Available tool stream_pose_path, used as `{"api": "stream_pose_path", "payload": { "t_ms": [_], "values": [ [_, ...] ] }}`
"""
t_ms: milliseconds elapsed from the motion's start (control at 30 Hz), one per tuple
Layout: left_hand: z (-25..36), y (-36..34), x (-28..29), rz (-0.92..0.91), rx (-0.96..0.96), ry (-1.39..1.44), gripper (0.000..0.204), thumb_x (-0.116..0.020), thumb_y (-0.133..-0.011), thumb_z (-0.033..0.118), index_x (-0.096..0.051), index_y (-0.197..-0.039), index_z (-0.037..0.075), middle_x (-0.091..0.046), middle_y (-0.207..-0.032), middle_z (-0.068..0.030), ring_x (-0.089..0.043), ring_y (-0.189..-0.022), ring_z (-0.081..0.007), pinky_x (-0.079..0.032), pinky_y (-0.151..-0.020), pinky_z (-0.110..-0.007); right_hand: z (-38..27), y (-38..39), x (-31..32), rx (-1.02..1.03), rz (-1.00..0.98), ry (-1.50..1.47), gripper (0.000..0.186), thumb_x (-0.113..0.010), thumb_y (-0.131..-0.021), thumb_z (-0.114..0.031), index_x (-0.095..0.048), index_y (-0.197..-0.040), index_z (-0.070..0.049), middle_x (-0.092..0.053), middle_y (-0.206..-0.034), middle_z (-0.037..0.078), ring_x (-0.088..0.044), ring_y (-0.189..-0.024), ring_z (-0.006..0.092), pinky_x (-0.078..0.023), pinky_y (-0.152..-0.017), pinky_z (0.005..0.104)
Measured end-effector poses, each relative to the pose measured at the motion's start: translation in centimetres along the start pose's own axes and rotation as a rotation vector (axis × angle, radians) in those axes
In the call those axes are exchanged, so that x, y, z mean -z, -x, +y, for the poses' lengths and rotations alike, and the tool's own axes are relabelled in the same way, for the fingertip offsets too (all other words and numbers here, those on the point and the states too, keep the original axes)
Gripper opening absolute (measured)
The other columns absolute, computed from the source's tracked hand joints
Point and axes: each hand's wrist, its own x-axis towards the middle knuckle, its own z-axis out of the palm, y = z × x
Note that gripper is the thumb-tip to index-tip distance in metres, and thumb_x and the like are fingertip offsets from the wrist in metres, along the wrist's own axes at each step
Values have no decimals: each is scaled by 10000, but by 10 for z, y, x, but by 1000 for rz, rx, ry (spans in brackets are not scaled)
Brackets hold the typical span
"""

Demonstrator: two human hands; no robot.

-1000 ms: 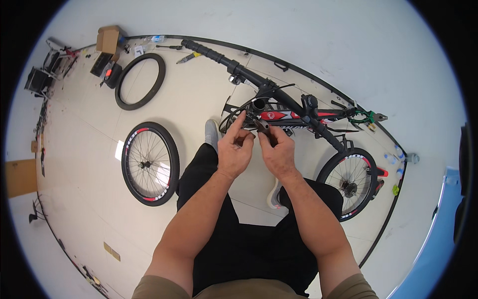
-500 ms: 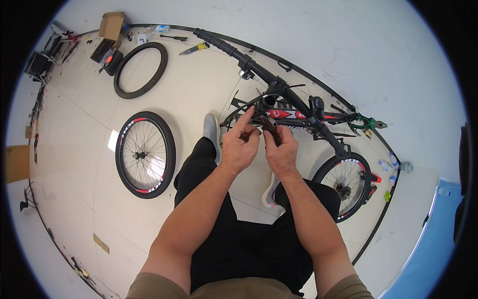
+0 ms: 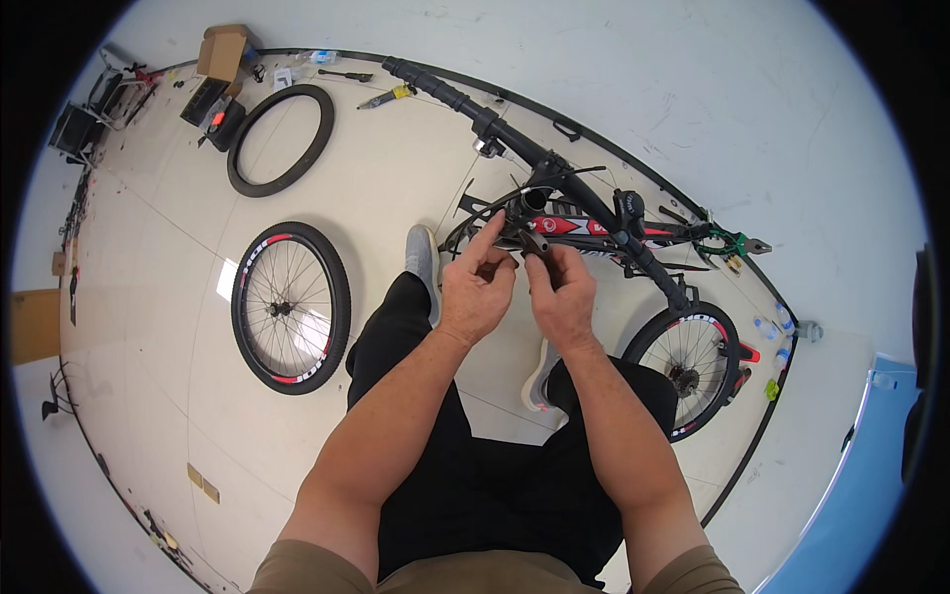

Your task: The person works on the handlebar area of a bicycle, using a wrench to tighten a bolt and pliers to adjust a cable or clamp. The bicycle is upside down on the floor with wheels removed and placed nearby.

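Note:
In front of me lies a partly taken-apart bicycle with a black and red frame [image 3: 562, 226] and a black handlebar [image 3: 529, 148]. My left hand [image 3: 477, 297] is at the frame's near end, its index finger stretched up against the dark parts beside the round tube opening [image 3: 533, 200]. Its thumb and other fingers are curled together, hiding whatever they hold. Close beside it, my right hand [image 3: 564, 297] pinches a small dark piece [image 3: 535, 247] between thumb and fingers. What this piece is cannot be made out.
A loose wheel [image 3: 290, 308] and a bare tyre [image 3: 281, 141] lie on the left floor. Another wheel [image 3: 683, 371] lies by my right knee. Green-handled pliers [image 3: 737, 244], a yellow-handled tool [image 3: 388, 96], an open cardboard box [image 3: 224, 53] and plastic bottles [image 3: 784, 319] lie along the wall.
My right thumb and fingers have shifted slightly on the dark piece, and less of it shows now. My left hand stays almost where it was.

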Motion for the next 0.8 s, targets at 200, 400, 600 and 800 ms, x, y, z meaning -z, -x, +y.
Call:
{"api": "stream_pose_path", "payload": {
  "t_ms": [200,400,600,800],
  "values": [
    [4,0,-1,10,17,-5,620,-600,-882,-49,-481,-1477,79,-695,-874,-48,-641,-795,-94,-531,-779,-261,-6,-4,10,-250,-177,-145,161,-574,-1014,-157,-614,-1019,-1,-657,-768,49,-524,-543,76,-411,-473,237],
    [1,1,-1,29,20,57,622,-579,-860,-36,-510,-1463,102,-697,-861,-54,-650,-774,-96,-540,-758,-259,-28,-13,21,-619,-298,-424,184,-530,-1030,-175,-632,-999,-25,-649,-743,63,-496,-474,80,-359,-399,236],
    [0,1,0,14,18,13,658,-540,-835,-45,-494,-1476,95,-698,-867,-53,-643,-786,-91,-533,-768,-256,-33,-10,22,-570,-273,-352,194,-545,-1025,-184,-639,-995,-17,-643,-742,60,-470,-469,70,-337,-406,229],
    [2,1,2,-35,24,14,703,-518,-844,-81,-416,-1521,79,-704,-925,-63,-608,-793,-74,-503,-753,-233,-19,0,23,-149,-215,-3,193,-566,-1017,-154,-672,-1095,-13,-658,-792,20,-473,-576,40,-382,-510,216]
  ]
}}
